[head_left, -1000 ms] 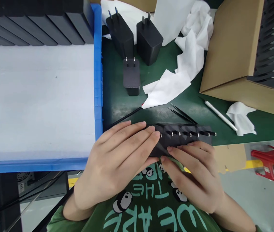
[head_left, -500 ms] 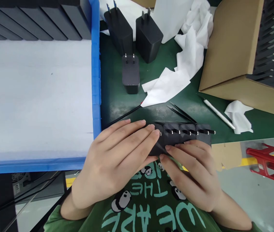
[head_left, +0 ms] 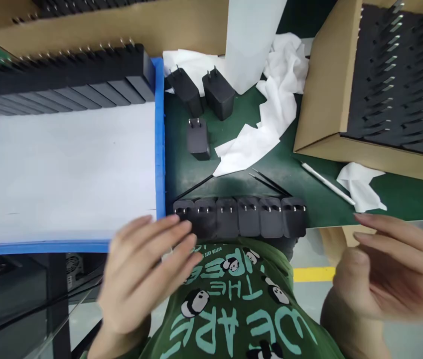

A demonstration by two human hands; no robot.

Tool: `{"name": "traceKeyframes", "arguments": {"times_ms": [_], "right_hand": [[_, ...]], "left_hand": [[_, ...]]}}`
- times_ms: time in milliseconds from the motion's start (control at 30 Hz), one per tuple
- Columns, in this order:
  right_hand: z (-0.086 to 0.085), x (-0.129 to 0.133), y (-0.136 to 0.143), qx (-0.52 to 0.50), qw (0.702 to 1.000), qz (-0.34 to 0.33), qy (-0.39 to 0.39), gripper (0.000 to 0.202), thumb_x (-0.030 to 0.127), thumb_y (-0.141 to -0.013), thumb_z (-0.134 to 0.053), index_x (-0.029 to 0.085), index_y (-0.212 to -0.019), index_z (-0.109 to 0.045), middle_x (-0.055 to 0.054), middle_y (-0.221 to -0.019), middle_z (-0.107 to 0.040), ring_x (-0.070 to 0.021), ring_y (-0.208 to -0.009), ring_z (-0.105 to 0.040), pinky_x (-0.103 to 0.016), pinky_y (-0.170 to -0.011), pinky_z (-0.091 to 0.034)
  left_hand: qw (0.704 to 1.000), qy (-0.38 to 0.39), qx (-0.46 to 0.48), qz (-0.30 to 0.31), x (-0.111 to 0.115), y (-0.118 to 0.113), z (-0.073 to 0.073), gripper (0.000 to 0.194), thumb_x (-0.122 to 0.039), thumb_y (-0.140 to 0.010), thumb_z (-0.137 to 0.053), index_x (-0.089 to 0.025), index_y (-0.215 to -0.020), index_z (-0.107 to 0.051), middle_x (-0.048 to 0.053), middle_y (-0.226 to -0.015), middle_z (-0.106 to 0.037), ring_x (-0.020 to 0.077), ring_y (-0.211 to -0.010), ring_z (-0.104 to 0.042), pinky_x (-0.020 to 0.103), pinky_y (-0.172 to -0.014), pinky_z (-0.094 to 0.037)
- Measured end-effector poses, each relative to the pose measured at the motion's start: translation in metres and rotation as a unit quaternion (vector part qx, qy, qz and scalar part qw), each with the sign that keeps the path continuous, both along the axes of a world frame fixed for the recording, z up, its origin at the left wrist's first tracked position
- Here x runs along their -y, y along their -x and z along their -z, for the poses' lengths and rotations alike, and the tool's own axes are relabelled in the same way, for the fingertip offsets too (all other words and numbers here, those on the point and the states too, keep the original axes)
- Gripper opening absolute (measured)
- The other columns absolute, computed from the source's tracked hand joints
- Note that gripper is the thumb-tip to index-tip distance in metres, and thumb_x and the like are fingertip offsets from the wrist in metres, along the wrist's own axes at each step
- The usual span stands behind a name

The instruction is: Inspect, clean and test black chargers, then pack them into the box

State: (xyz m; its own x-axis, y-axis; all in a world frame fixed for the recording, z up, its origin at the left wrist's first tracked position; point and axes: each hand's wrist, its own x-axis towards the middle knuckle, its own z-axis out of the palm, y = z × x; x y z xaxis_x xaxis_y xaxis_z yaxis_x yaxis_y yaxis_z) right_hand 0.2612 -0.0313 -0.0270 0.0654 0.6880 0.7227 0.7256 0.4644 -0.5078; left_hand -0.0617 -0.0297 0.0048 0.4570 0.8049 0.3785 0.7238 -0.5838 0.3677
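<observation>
Along the front edge of the green table stands a row of several black power adapters (head_left: 227,223), side by side with their metal prongs showing. My left hand (head_left: 142,271) is off the left end of that row, fingers stretched out and holding nothing. To the right of the row, out past the table edge, my right hand (head_left: 394,271) is raised with fingers apart and nothing in it; it is partly blurred. Three more adapters stand farther back: a small one (head_left: 198,139) and two larger ones, one on the left (head_left: 187,92) and one on the right (head_left: 219,94).
A blue-rimmed tray (head_left: 160,149) with a white bottom holds adapters at its back. On the right is a cardboard box (head_left: 323,85) full of pronged adapters. White cloth (head_left: 248,147), black tweezers (head_left: 271,183), a white pen-like tool (head_left: 327,183) and a crumpled wipe (head_left: 362,187) lie on the table.
Both hands have let go of the adapter row and moved apart, left hand to the left, right hand to the right. The whole row is now uncovered. The camera view has shifted.
</observation>
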Motion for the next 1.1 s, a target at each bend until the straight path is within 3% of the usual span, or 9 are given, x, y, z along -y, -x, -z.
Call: {"name": "traceKeyframes", "arguments": {"times_ms": [133,200,400,633,800,900,1000,1100], "right_hand": [[0.007,-0.014,0.013,0.024,0.994,-0.084,0.072,0.035,0.016,-0.081,-0.073,0.016,-0.116,-0.070,-0.012,-0.112,-0.072,-0.0325,-0.105,-0.068,-0.048,-0.085,-0.055],[0.006,-0.018,0.019,0.067,0.985,-0.130,0.095,0.033,0.018,-0.082,-0.075,0.015,-0.114,-0.067,-0.014,-0.117,-0.070,-0.0348,-0.113,-0.065,-0.051,-0.091,-0.055],[0.010,-0.022,0.023,0.093,0.969,-0.203,0.110,0.032,0.014,-0.084,-0.075,0.012,-0.114,-0.066,-0.017,-0.119,-0.069,-0.0341,-0.115,-0.063,-0.053,-0.092,-0.056],[0.012,-0.018,0.025,0.079,0.964,-0.224,0.122,0.040,0.011,-0.083,-0.074,0.012,-0.121,-0.063,-0.018,-0.122,-0.067,-0.0340,-0.117,-0.063,-0.052,-0.093,-0.056],[0.011,-0.017,0.026,0.075,0.963,-0.222,0.132,0.046,0.008,-0.081,-0.074,0.013,-0.125,-0.061,-0.018,-0.123,-0.067,-0.0343,-0.119,-0.061,-0.052,-0.094,-0.056],[0.012,-0.017,0.026,0.076,0.962,-0.224,0.137,0.048,0.009,-0.082,-0.073,0.013,-0.128,-0.060,-0.018,-0.125,-0.066,-0.0344,-0.121,-0.060,-0.052,-0.095,-0.056],[0.012,-0.016,0.026,0.071,0.963,-0.223,0.135,0.048,0.008,-0.082,-0.072,0.013,-0.128,-0.060,-0.018,-0.125,-0.065,-0.0345,-0.122,-0.060,-0.052,-0.095,-0.056],[0.012,-0.015,0.027,0.067,0.964,-0.219,0.138,0.048,0.007,-0.082,-0.072,0.013,-0.128,-0.060,-0.018,-0.125,-0.065,-0.0345,-0.122,-0.060,-0.052,-0.097,-0.055]], "left_hand": [[0.986,-0.006,0.001,0.164,0.007,-0.034,0.005,0.021,-0.012,-0.084,-0.074,-0.008,-0.105,-0.072,0.011,-0.109,-0.077,0.0231,-0.113,-0.069,0.038,-0.106,-0.053],[0.980,0.016,0.020,0.196,0.006,-0.046,0.005,0.014,-0.013,-0.085,-0.073,-0.008,-0.098,-0.072,0.009,-0.104,-0.078,0.0203,-0.104,-0.072,0.033,-0.100,-0.057],[0.993,-0.040,-0.027,0.109,-0.006,-0.049,0.003,0.023,-0.007,-0.094,-0.052,-0.011,-0.106,-0.072,0.010,-0.103,-0.077,0.0211,-0.095,-0.071,0.035,-0.083,-0.059],[0.992,-0.044,0.008,0.114,-0.010,-0.043,0.014,0.016,-0.003,-0.088,-0.057,-0.009,-0.097,-0.069,0.010,-0.088,-0.070,0.0210,-0.085,-0.062,0.035,-0.074,-0.053],[0.992,-0.064,-0.028,0.104,-0.013,-0.044,0.020,0.023,-0.007,-0.085,-0.067,-0.006,-0.108,-0.068,0.008,-0.085,-0.067,0.0203,-0.081,-0.057,0.035,-0.070,-0.045],[0.993,-0.059,-0.033,0.099,-0.015,-0.046,0.018,0.025,-0.007,-0.088,-0.064,-0.004,-0.113,-0.066,0.006,-0.079,-0.065,0.0183,-0.075,-0.053,0.033,-0.065,-0.042],[0.989,-0.057,-0.006,0.136,-0.017,-0.044,0.014,0.014,-0.005,-0.090,-0.060,-0.007,-0.102,-0.067,0.004,-0.074,-0.065,0.0158,-0.070,-0.052,0.032,-0.063,-0.042],[0.983,-0.062,0.019,0.170,-0.019,-0.041,0.012,0.009,-0.013,-0.087,-0.070,-0.009,-0.095,-0.068,0.002,-0.071,-0.063,0.0143,-0.066,-0.051,0.031,-0.060,-0.041]]}}
